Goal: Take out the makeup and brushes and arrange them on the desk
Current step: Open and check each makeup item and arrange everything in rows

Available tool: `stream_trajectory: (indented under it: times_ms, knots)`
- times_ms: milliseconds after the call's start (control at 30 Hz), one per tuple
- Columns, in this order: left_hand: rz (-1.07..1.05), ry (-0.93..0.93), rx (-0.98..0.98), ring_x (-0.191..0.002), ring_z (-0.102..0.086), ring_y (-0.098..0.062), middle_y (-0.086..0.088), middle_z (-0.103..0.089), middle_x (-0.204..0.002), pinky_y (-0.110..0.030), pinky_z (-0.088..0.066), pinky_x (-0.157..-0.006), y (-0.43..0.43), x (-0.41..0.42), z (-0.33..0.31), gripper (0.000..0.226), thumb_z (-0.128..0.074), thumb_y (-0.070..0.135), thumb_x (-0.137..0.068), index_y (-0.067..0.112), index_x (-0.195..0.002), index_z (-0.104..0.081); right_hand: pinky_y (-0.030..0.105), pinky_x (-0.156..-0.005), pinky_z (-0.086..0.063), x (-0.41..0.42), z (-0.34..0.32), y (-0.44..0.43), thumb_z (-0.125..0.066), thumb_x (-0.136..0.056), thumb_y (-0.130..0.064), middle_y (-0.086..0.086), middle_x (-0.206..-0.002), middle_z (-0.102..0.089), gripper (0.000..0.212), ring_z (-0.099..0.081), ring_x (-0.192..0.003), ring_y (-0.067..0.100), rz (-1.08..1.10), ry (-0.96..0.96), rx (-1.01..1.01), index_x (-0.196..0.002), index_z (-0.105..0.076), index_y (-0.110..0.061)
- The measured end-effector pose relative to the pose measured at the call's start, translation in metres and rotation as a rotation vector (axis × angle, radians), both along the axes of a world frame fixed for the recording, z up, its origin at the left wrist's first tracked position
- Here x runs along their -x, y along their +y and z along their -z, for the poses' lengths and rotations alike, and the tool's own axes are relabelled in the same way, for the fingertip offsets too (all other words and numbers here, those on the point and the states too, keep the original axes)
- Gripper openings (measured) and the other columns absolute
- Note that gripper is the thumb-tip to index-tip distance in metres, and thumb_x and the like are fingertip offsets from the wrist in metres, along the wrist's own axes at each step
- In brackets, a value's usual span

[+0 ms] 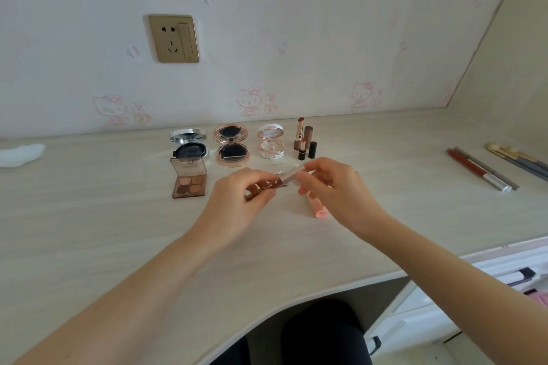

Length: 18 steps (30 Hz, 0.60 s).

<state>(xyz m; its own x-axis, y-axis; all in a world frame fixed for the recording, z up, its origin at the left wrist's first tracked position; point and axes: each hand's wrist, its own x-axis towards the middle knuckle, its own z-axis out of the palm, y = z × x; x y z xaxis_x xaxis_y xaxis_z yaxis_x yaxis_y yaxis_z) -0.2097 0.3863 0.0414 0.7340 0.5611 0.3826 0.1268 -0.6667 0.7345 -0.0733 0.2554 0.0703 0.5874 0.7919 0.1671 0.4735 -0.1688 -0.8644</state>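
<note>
The left hand [237,195] reaches in from the lower left, back upward and fingers curled. Its grip is closed round the brown, gold-flecked end of a slim lip gloss tube [286,178]. The tube slants up to the right just above the worktop [89,216]. The right hand [335,187] pinches the tube's pale frosted end between thumb and fingertips, a narrow grip. Under that hand a glossy pink tube [318,208] lies on the pale wood-grain surface.

Behind the hands, a square brown eyeshadow palette [188,178] lies open, showing four matte pans. Next come a round silver compact [189,144], a rose-gold compact [231,144] and a white-and-pink compact [272,141], all with their lids raised. Two uncapped lipsticks [300,136] stand upright beside their dark caps. Far right lie a red pencil [474,170] and slender brushes [517,163].
</note>
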Motion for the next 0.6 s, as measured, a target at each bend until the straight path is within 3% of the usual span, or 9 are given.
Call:
stream_trajectory:
  times_ms: [100, 200, 267, 367, 433, 600]
  knots:
    - [0.051, 0.02, -0.195, -0.085, -0.058, -0.005, 0.011, -0.062, -0.091, -0.019, -0.046, -0.076, 0.002, 0.008, 0.006, 0.025, -0.067, 0.016, -0.088, 0.024, -0.111, -0.07, 0.037, -0.059, -0.049, 0.002, 0.005, 0.004, -0.055, -0.091, -0.039, -0.006, -0.069, -0.069, 0.018, -0.052, -0.058, 0.016, -0.073, -0.059, 0.056, -0.083, -0.066, -0.026]
    - [0.059, 0.058, -0.373, -0.091, -0.056, -0.009, 0.011, -0.064, -0.094, -0.031, -0.051, -0.075, 0.003, 0.018, 0.011, 0.026, -0.057, 0.024, -0.093, 0.021, -0.117, -0.066, 0.017, -0.053, -0.038, 0.002, 0.013, 0.004, -0.055, -0.094, -0.03, -0.006, -0.067, -0.067, 0.016, -0.045, -0.053, 0.003, -0.138, -0.202, 0.109, -0.087, -0.068, -0.026]
    - [0.063, 0.077, -0.506, -0.088, -0.057, -0.009, 0.01, -0.064, -0.094, -0.032, -0.052, -0.069, 0.004, 0.025, 0.014, 0.031, -0.048, 0.032, -0.093, 0.02, -0.117, -0.064, 0.012, -0.059, -0.038, 0.003, 0.019, 0.001, -0.054, -0.094, -0.029, -0.008, -0.072, -0.066, 0.016, -0.05, -0.062, 0.001, -0.202, -0.379, 0.127, -0.095, -0.068, -0.022]
    - [0.064, 0.092, -0.511, -0.078, -0.06, -0.01, 0.01, -0.059, -0.091, -0.034, -0.052, -0.063, 0.006, 0.034, 0.018, 0.023, -0.051, 0.039, -0.089, 0.02, -0.1, -0.059, 0.016, -0.072, -0.043, 0.005, 0.035, -0.002, -0.059, -0.092, -0.025, -0.005, -0.082, -0.067, 0.015, -0.052, -0.08, 0.006, -0.249, -0.664, 0.06, -0.101, -0.069, -0.017]
    - [0.052, 0.097, -0.514, -0.074, -0.059, -0.011, 0.01, -0.057, -0.087, -0.035, -0.052, -0.059, 0.007, 0.037, 0.022, 0.023, -0.052, 0.044, -0.087, 0.022, -0.094, -0.056, 0.029, -0.073, -0.05, 0.008, 0.047, -0.002, -0.065, -0.086, -0.021, -0.002, -0.082, -0.066, 0.015, -0.055, -0.083, 0.02, -0.216, -0.794, -0.024, -0.098, -0.068, -0.013]
    - [0.055, 0.069, -0.486, -0.069, -0.056, -0.01, 0.008, -0.055, -0.081, -0.034, -0.051, -0.055, 0.006, 0.038, 0.028, 0.026, -0.05, 0.045, -0.087, 0.021, -0.092, -0.058, 0.034, -0.064, -0.048, 0.017, 0.056, 0.001, -0.074, -0.078, -0.013, -0.004, -0.082, -0.06, 0.017, -0.049, -0.081, 0.022, -0.085, -0.833, -0.123, -0.086, -0.059, -0.014]
